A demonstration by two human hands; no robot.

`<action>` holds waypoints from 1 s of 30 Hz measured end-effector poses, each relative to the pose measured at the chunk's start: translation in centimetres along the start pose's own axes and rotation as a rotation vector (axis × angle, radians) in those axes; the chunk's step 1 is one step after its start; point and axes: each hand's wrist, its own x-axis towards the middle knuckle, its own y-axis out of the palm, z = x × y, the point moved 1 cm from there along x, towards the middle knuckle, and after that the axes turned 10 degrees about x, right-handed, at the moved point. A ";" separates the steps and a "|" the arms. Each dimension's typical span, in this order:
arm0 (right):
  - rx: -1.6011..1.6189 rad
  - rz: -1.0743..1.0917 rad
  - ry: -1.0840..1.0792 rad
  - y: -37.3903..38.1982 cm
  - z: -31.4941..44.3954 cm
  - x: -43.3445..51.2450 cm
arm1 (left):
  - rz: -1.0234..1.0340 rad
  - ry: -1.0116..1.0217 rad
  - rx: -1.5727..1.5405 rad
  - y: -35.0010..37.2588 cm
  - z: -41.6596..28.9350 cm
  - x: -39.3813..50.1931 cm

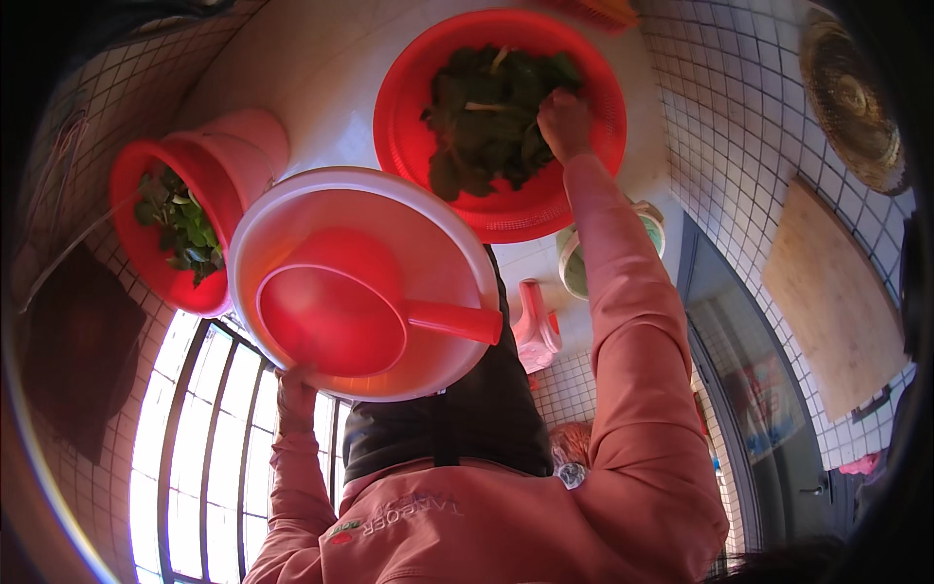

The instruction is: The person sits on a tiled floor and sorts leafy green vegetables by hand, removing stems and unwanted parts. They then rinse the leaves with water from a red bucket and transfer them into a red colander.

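My left hand grips the near-left rim of a pale plastic basin, which is tilted in front of my body. A red plastic dipper lies inside the basin, its handle pointing right. Ahead of it, a wide red plastic colander holds a heap of dark leafy greens with a few pale stems. My right hand reaches into the colander, its fingers curled into the right side of the greens. The fingertips are hidden from view.
At left, a red basin with more greens sits beside a pink bucket. A green bucket and a pink plastic stool stand below my right arm. A wooden board leans against the right tiled wall, near a door.
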 end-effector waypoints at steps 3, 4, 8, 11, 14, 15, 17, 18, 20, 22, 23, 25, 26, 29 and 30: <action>0.324 -0.195 -0.066 0.2 -1.4 -1.1 | 0.006 0.037 -0.053 1.1 -0.5 0.5; 0.501 -0.210 -0.031 -0.1 -1.2 -1.8 | 0.011 0.093 0.023 0.0 0.3 0.8; 1.146 -0.031 0.396 -6.2 2.1 -4.6 | -0.010 0.178 0.176 -3.0 2.9 1.7; 1.502 -0.180 0.595 -9.0 3.7 -6.4 | 0.018 0.161 0.193 -3.3 2.9 1.9; 1.700 -0.181 0.831 -8.7 2.4 -7.8 | -0.028 0.160 0.222 -6.4 5.2 2.4; 1.769 -0.174 0.816 -9.3 2.9 -7.8 | -0.037 0.154 0.234 -6.4 5.1 2.4; 1.908 -0.157 0.785 -10.4 3.9 -7.7 | -0.025 0.140 0.260 -6.7 4.5 2.3; 1.932 -0.114 0.767 -10.5 3.8 -7.9 | -0.018 0.113 0.256 -6.0 3.7 2.0; 1.986 -0.024 0.721 -10.3 3.8 -7.8 | -0.036 0.060 0.230 -4.5 1.9 1.2; 2.154 -0.027 0.684 -9.6 4.2 -7.8 | -0.068 0.118 0.286 -4.7 1.8 1.1; 2.237 -0.030 0.663 -9.4 4.3 -7.8 | -0.072 0.203 0.365 -5.5 2.6 1.4; 2.234 -0.081 0.670 -9.5 5.3 -8.0 | -0.085 0.275 0.415 -5.0 2.1 1.1; 2.231 -0.107 0.673 -9.7 5.8 -8.3 | -0.095 0.265 0.386 -4.7 1.8 0.9; 2.242 -0.110 0.679 -11.0 7.5 -8.4 | 0.004 0.510 0.706 -6.4 2.2 1.0; 2.226 -0.126 0.637 -11.6 8.3 -8.6 | 0.047 0.633 0.880 -7.5 3.2 1.2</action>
